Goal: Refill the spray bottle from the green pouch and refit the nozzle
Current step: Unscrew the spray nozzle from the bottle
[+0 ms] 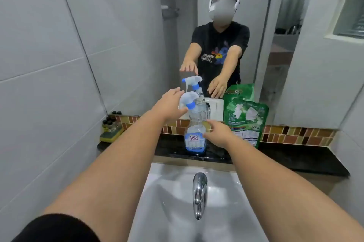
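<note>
Nearest lies the white ceramic sink (171,192) with its chrome tap (200,194). Beyond it, on the black stone tabletop (295,160), stands the clear plastic spray bottle (195,133) (blue-collared white nozzle fitted). The left hand (170,106) hovers by the nozzle, fingers loosely spread, holding nothing; the right hand (217,133) reaches at the bottle's body, fingers relaxed, not gripping. Farther right, the green pouch (245,121) leans against the mirror (216,24).

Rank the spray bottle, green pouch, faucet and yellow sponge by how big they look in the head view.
1. Spray bottle and green pouch: alike, no clear order.
2. Faucet: nearer the camera, so its rank is unsure.
3. Yellow sponge: smallest.
</note>
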Demonstrator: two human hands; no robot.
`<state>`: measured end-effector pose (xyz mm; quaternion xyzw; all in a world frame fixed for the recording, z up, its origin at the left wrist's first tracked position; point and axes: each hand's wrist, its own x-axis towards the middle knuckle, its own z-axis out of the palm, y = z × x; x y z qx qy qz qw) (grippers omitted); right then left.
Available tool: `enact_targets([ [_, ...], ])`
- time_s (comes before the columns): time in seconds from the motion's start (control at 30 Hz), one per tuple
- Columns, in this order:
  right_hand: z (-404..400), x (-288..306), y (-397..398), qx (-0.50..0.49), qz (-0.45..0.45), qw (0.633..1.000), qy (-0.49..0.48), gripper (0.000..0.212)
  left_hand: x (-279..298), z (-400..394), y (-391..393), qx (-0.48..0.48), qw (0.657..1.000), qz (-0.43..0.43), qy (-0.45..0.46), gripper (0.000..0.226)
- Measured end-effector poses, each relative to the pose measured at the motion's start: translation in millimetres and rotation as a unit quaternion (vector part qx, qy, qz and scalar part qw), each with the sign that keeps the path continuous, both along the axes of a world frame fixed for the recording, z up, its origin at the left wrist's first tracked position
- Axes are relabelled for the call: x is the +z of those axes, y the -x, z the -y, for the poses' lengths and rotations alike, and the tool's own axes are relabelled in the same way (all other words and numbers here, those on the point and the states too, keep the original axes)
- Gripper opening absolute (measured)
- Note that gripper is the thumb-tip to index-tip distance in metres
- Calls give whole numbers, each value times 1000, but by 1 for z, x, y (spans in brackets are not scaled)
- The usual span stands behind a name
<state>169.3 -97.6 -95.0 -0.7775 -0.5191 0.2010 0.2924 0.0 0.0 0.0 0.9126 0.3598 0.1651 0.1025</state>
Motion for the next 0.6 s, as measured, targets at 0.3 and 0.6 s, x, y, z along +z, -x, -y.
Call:
enact_targets([
  [0.3,-43,-23,-6,-61,-111,991,-35,82,2,-66,-26,-65,998,-13,24,68],
  [0.6,-62,-50,-8,-71,-127,988,-60,86,-3,-99,-33,-150,986,28,69,40],
])
